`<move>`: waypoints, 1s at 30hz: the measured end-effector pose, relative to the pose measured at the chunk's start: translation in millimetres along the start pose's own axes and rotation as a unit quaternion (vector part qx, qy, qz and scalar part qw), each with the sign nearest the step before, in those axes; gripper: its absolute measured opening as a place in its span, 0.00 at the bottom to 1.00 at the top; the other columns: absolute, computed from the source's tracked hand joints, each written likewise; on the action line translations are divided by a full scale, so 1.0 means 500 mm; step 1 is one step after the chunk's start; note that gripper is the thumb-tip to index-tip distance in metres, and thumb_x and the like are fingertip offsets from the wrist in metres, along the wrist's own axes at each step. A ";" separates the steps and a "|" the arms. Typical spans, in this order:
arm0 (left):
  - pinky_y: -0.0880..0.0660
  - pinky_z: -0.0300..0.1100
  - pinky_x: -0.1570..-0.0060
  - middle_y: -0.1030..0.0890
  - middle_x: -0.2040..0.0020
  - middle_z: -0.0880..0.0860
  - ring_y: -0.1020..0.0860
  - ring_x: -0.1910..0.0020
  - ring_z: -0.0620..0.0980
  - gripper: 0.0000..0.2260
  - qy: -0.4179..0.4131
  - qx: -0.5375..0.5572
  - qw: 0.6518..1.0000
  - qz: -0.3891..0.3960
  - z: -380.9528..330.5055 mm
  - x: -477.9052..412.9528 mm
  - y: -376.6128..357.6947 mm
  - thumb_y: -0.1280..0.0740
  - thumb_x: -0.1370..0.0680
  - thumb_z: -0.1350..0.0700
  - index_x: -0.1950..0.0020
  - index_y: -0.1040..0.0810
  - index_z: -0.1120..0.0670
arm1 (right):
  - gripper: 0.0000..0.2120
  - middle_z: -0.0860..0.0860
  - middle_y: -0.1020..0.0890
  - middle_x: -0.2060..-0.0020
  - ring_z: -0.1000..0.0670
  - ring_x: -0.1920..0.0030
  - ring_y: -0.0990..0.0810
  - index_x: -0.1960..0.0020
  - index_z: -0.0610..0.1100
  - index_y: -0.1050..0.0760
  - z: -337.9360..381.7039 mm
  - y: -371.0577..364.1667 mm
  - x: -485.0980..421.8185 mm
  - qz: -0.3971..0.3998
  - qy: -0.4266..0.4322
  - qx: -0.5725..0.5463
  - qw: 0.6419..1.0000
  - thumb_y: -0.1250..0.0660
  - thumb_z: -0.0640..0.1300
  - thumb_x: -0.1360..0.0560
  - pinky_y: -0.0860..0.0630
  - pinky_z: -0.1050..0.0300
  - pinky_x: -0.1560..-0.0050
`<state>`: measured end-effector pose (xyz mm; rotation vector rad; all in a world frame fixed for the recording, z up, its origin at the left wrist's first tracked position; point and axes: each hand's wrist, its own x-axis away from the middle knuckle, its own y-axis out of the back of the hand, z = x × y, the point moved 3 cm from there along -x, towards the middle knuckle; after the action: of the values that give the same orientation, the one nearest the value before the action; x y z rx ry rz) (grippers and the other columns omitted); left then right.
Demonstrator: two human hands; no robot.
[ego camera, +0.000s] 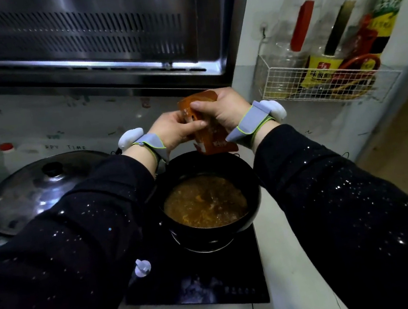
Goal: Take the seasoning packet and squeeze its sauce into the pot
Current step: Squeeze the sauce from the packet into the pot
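Orange foil seasoning packet (pixel 202 125), held at centre frame above the far rim of the black pot (pixel 250 182). Your left hand (pixel 175 129) pinches its middle; your right hand (pixel 220 111) clasps its upper end. The packet's lower end points down toward the pot. Brown broth fills the pot, which sits on the induction cooktop (pixel 216 283). A lidded wok (pixel 40 187) lies at left, a wire rack (pixel 329 84) with bottles at upper right.

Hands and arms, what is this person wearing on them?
Both arms are in black sleeves flecked with small glittering specks. Each wrist carries a grey strap edged in bright green with a rounded white device on it, one by the left hand and one by the right hand. The hands themselves are bare.
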<state>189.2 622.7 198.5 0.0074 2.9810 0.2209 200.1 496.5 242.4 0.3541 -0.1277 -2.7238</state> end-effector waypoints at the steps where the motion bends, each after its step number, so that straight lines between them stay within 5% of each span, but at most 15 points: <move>1: 0.24 0.31 0.65 0.17 0.71 0.41 0.20 0.69 0.36 0.05 -0.005 -0.026 1.000 -0.006 0.001 -0.002 0.004 0.28 0.28 0.60 0.62 0.21 0.51 | 0.02 0.49 0.19 0.68 0.50 0.66 0.21 0.58 0.39 0.22 0.004 -0.002 0.001 0.005 -0.001 0.000 1.000 0.32 0.34 0.29 0.23 0.54 0.58; 5: 0.22 0.34 0.61 0.18 0.70 0.43 0.21 0.67 0.38 0.05 -0.038 -0.088 0.994 -0.051 0.002 -0.016 0.015 0.25 0.31 0.56 0.66 0.20 0.50 | 0.12 0.43 0.19 0.61 0.43 0.56 0.20 0.49 0.34 0.22 0.005 -0.001 0.007 -0.002 -0.012 0.002 1.000 0.29 0.33 0.32 0.23 0.42 0.44; 9: 0.22 0.51 0.49 0.19 0.63 0.53 0.22 0.61 0.49 0.06 -0.045 -0.106 0.990 -0.080 0.004 -0.023 0.006 0.27 0.32 0.59 0.66 0.21 0.51 | 0.11 0.42 0.18 0.61 0.44 0.58 0.19 0.61 0.43 0.21 -0.002 0.003 0.009 -0.061 -0.007 0.048 0.997 0.23 0.35 0.39 0.20 0.40 0.48; 12: 0.22 0.46 0.49 0.18 0.61 0.54 0.21 0.59 0.49 0.03 -0.054 -0.103 0.993 -0.026 0.003 -0.024 -0.002 0.29 0.28 0.58 0.61 0.20 0.55 | 0.09 0.49 0.17 0.69 0.51 0.65 0.18 0.63 0.44 0.22 0.000 0.011 0.003 -0.045 0.002 0.040 0.998 0.26 0.32 0.37 0.18 0.53 0.56; 14: 0.21 0.35 0.56 0.17 0.65 0.47 0.19 0.63 0.40 0.03 -0.055 -0.106 0.993 0.017 -0.001 -0.022 -0.003 0.30 0.26 0.57 0.58 0.19 0.55 | 0.11 0.54 0.17 0.74 0.57 0.70 0.19 0.62 0.44 0.21 0.008 0.012 0.004 -0.016 0.009 0.021 1.000 0.29 0.29 0.35 0.20 0.63 0.65; 17: 0.24 0.29 0.59 0.17 0.62 0.49 0.20 0.64 0.40 0.08 -0.052 -0.137 0.989 0.019 -0.008 -0.023 0.002 0.31 0.26 0.54 0.53 0.18 0.58 | 0.12 0.54 0.17 0.74 0.58 0.70 0.18 0.63 0.45 0.20 0.016 0.015 0.005 0.005 0.018 0.013 1.000 0.31 0.28 0.34 0.22 0.65 0.68; 21: 0.32 0.21 0.67 0.20 0.65 0.45 0.24 0.66 0.36 0.08 -0.049 -0.208 0.977 0.023 -0.007 -0.017 -0.001 0.31 0.27 0.49 0.65 0.21 0.48 | 0.08 0.53 0.17 0.72 0.55 0.68 0.19 0.57 0.37 0.19 0.014 0.022 0.001 -0.003 0.013 0.030 0.999 0.29 0.29 0.35 0.21 0.63 0.64; 30: 0.28 0.35 0.58 0.18 0.62 0.50 0.21 0.62 0.45 0.03 -0.074 -0.264 0.962 0.008 0.006 -0.015 -0.010 0.26 0.30 0.54 0.60 0.19 0.50 | 0.10 0.54 0.17 0.75 0.56 0.70 0.19 0.63 0.45 0.21 0.007 0.034 -0.007 -0.027 0.008 0.031 0.999 0.28 0.30 0.36 0.21 0.62 0.64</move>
<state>197.0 618.0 195.8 -0.0134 2.6801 0.9601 208.6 482.3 249.0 0.4023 -0.2027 -2.7740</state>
